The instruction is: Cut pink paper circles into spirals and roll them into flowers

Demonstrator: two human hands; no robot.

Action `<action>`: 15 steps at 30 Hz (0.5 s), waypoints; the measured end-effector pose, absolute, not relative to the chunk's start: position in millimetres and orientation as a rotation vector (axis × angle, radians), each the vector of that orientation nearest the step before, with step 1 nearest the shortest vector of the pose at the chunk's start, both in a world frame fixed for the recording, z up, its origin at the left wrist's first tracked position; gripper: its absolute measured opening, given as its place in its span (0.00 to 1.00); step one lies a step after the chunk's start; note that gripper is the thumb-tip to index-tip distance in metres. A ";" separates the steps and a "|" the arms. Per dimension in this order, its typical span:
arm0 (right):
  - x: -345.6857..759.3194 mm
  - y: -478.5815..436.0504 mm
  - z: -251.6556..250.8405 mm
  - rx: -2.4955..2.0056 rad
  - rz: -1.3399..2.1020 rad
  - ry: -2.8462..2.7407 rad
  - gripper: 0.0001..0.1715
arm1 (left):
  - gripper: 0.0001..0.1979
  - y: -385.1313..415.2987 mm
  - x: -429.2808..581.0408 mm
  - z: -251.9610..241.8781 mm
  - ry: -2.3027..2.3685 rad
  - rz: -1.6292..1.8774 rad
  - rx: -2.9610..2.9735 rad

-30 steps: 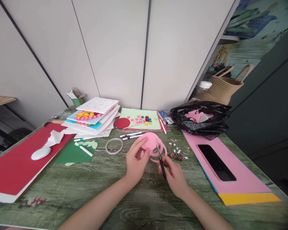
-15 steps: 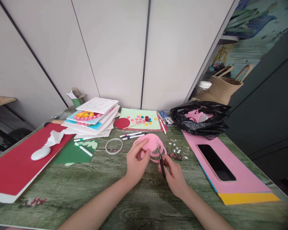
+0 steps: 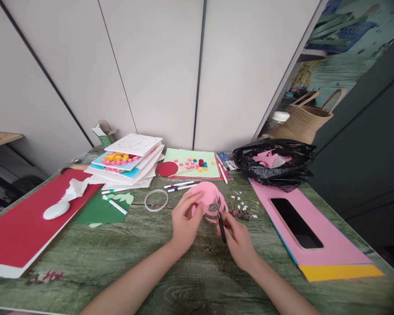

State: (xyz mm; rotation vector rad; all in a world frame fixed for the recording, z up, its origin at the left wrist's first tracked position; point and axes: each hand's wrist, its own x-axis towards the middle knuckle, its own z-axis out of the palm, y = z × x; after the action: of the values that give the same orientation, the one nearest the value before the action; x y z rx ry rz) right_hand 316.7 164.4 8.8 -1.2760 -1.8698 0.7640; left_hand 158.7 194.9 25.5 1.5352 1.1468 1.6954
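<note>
My left hand (image 3: pixel 184 222) pinches a pink paper disc (image 3: pixel 206 194) that is cut into a spiral, its outer strip curling down on the right. My right hand (image 3: pixel 239 239) grips small black-handled scissors (image 3: pixel 220 224), blades pointing up into the pink paper. Both hands hover just above the green wood-grain table (image 3: pixel 124 258), close together at its middle.
A roll of clear tape (image 3: pixel 156 199) and pens (image 3: pixel 180 186) lie just left of the hands. A stack of boards (image 3: pixel 128 159), a red sheet (image 3: pixel 22 223), a green sheet (image 3: pixel 100 210), a black bag (image 3: pixel 274 164) and a pink sheet with a phone (image 3: pixel 295 221) surround them.
The pink disc has turned slightly in my left hand and the scissors have crept a little along the cut. Everything else is still.
</note>
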 end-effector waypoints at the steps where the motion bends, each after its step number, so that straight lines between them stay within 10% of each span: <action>1: 316.8 164.5 8.9 -1.275 0.769 -1.867 0.07 | 0.12 194.9 158.6 25.9 1.147 1.696 1.525; 15: 315.6 163.0 13.3 -1.282 0.784 -1.873 0.07 | 0.15 196.2 159.7 25.6 1.133 1.735 1.405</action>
State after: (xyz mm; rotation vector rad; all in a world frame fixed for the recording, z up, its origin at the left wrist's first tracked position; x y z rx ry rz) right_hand 315.6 163.0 13.3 -1.2819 -1.8735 0.7839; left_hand 159.7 196.2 25.6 1.4048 1.1327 1.7347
